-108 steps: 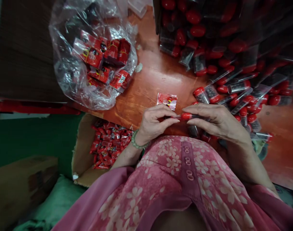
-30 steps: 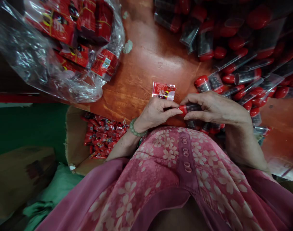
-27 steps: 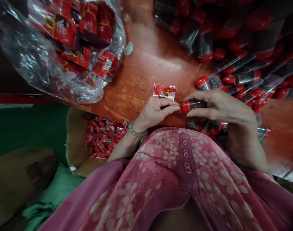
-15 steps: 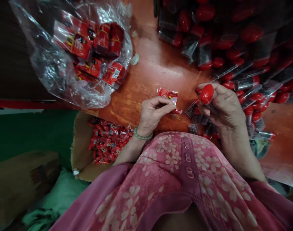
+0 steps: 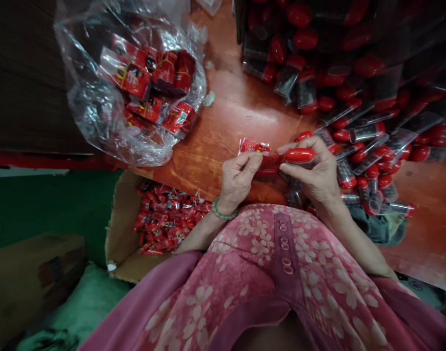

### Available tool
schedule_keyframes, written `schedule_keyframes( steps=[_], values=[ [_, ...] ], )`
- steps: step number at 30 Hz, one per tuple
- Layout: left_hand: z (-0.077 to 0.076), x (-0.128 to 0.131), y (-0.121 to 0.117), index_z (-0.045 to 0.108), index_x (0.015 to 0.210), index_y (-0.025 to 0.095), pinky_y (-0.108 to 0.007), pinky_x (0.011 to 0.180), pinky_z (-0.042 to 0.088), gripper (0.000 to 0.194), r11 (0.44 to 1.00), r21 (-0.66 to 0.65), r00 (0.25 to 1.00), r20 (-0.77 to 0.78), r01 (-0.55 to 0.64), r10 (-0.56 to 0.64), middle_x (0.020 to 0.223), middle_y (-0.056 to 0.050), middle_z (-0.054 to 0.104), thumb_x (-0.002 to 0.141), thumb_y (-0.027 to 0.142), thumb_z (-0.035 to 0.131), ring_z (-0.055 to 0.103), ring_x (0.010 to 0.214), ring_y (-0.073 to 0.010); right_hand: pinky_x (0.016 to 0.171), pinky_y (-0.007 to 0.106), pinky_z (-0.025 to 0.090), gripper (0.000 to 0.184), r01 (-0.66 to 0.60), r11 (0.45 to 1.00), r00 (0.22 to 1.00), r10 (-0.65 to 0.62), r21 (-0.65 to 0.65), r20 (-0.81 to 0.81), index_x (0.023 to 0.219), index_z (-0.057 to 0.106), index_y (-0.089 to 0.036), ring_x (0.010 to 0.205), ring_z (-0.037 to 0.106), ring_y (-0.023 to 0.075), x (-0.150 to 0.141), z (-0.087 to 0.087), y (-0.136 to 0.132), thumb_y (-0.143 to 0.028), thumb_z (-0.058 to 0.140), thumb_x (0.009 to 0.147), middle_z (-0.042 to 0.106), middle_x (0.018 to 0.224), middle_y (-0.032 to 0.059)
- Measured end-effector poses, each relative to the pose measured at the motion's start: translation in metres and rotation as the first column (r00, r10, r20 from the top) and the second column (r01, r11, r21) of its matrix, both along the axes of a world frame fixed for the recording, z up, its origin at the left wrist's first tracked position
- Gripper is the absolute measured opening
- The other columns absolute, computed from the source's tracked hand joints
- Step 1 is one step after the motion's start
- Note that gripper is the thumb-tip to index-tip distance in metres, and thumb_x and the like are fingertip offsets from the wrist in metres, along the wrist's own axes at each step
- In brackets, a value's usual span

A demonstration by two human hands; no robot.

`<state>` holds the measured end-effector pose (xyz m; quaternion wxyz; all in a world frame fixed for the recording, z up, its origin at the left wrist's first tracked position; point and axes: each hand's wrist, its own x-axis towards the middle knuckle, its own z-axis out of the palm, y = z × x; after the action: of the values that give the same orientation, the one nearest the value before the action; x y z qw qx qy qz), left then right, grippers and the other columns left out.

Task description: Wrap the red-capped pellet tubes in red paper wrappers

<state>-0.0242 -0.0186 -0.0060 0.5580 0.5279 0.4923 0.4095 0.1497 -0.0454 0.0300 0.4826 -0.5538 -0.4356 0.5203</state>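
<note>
My left hand (image 5: 239, 179) is closed, thumb and forefinger pinching the left end of a red printed sleeve (image 5: 269, 165). My right hand (image 5: 314, 170) grips a clear container with a glossy red cap (image 5: 299, 155), the cap pointing up toward me. Its fingertips meet the right end of the sleeve; whether the container is inside it I cannot tell. Just beyond my left fingers, on the orange tabletop (image 5: 230, 117), lies a small stack of red printed sleeves (image 5: 253, 146). The container's body is mostly hidden by the fingers and cap.
A clear plastic bag (image 5: 86, 105) with banded bundles of red sleeves (image 5: 179, 119) lies at the left. Below it stands a cardboard box (image 5: 122, 219) of red packed pieces (image 5: 172, 219). Many red-capped clear containers (image 5: 376, 131) are heaped at the right, a cloth (image 5: 376, 225) near them.
My left hand has drawn a red sleeve from the stack and holds it up. My right hand has moved left with the red-capped container, bringing it against the sleeve's right end.
</note>
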Motion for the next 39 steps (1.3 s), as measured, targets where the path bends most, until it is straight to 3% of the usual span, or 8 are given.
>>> schedule_keyframes(
  steps=[4, 9, 15, 21, 25, 29, 34, 39],
  values=[
    [0.005, 0.003, 0.0, 0.08, 0.082, 0.022, -0.025, 0.078, 0.055, 0.034, 0.999, -0.017, 0.987, 0.153, -0.047, 0.049, 0.082, 0.0, 0.077, 0.082, 0.055, 0.076, 0.069, 0.077, -0.0128, 0.057, 0.023, 0.049, 0.044, 0.089, 0.996, 0.995, -0.088, 0.006, -0.05, 0.086, 0.047, -0.027, 0.061, 0.055, 0.0095, -0.011, -0.003, 0.005, -0.039, 0.087, 0.072, 0.056, 0.072, -0.0085],
    [0.005, 0.01, 0.002, 0.078, 0.076, 0.022, -0.021, 0.066, 0.051, 0.032, 0.976, -0.143, 0.931, 0.303, -0.166, 0.203, 0.072, 0.003, 0.072, 0.075, 0.054, 0.084, 0.061, 0.065, -0.0081, 0.049, 0.02, 0.04, 0.041, 0.107, 0.994, 0.994, -0.107, 0.036, 0.006, 0.081, 0.049, -0.026, 0.056, 0.043, 0.0075, -0.018, -0.003, 0.005, -0.034, 0.088, 0.071, 0.048, 0.069, -0.0082],
    [0.007, -0.003, 0.022, 0.068, 0.072, 0.02, -0.021, 0.061, 0.049, 0.045, 0.919, 0.002, 0.904, 0.183, -0.394, 0.387, 0.063, 0.005, 0.062, 0.081, 0.064, 0.073, 0.057, 0.059, -0.0075, 0.047, 0.02, 0.036, 0.035, 0.076, 0.997, 0.991, -0.078, 0.018, 0.108, 0.082, 0.05, -0.025, 0.053, 0.04, 0.0068, -0.019, -0.005, 0.005, -0.034, 0.083, 0.074, 0.048, 0.066, -0.0086],
    [0.008, -0.013, 0.018, 0.077, 0.074, 0.02, -0.021, 0.063, 0.052, 0.034, 0.983, 0.091, 0.987, 0.025, -0.16, 0.158, 0.068, 0.002, 0.075, 0.074, 0.054, 0.083, 0.065, 0.061, -0.0093, 0.063, 0.028, 0.054, 0.031, 0.14, 0.986, 0.987, -0.147, 0.094, 0.067, 0.089, 0.064, -0.026, 0.066, 0.062, 0.0124, -0.006, -0.004, 0.015, -0.043, 0.086, 0.075, 0.066, 0.079, -0.0043],
    [0.005, -0.008, 0.012, 0.08, 0.08, 0.022, -0.019, 0.063, 0.053, 0.031, 0.981, 0.14, 0.991, 0.021, -0.135, 0.133, 0.074, 0.001, 0.079, 0.077, 0.053, 0.081, 0.069, 0.063, -0.0091, 0.069, 0.03, 0.058, 0.032, -0.003, 1.0, 1.0, 0.003, 0.022, 0.028, 0.084, 0.067, -0.023, 0.074, 0.067, 0.015, -0.004, 0.004, 0.02, -0.045, 0.087, 0.073, 0.071, 0.083, -0.0019],
    [0.004, -0.007, 0.011, 0.079, 0.1, 0.021, -0.021, 0.069, 0.057, 0.036, 0.967, 0.234, 0.993, -0.046, -0.098, 0.112, 0.086, -0.002, 0.081, 0.087, 0.053, 0.073, 0.073, 0.07, -0.0111, 0.071, 0.028, 0.059, 0.035, -0.109, 0.993, 0.993, 0.107, -0.054, -0.046, 0.081, 0.066, -0.022, 0.074, 0.067, 0.0136, -0.011, 0.008, 0.023, -0.043, 0.091, 0.068, 0.071, 0.081, -0.0035],
    [0.008, -0.012, 0.008, 0.074, 0.117, 0.019, -0.024, 0.076, 0.057, 0.043, 0.953, 0.3, 0.991, -0.106, -0.047, 0.082, 0.095, -0.004, 0.08, 0.1, 0.053, 0.053, 0.075, 0.081, -0.0138, 0.066, 0.026, 0.058, 0.037, -0.023, 0.994, 0.997, 0.014, -0.104, -0.078, 0.078, 0.063, -0.024, 0.067, 0.063, 0.0112, -0.021, 0.003, 0.024, -0.043, 0.092, 0.066, 0.067, 0.074, -0.0063],
    [0.014, -0.019, 0.008, 0.077, 0.101, 0.016, -0.022, 0.068, 0.055, 0.032, 0.962, 0.241, 0.987, -0.125, 0.131, -0.103, 0.088, -0.005, 0.08, 0.097, 0.043, 0.06, 0.073, 0.074, -0.0129, 0.064, 0.025, 0.057, 0.038, -0.018, 0.996, 0.998, 0.013, -0.086, -0.062, 0.075, 0.063, -0.024, 0.065, 0.062, 0.0108, -0.019, 0.001, 0.024, -0.045, 0.093, 0.065, 0.067, 0.074, -0.0059]
  ],
)
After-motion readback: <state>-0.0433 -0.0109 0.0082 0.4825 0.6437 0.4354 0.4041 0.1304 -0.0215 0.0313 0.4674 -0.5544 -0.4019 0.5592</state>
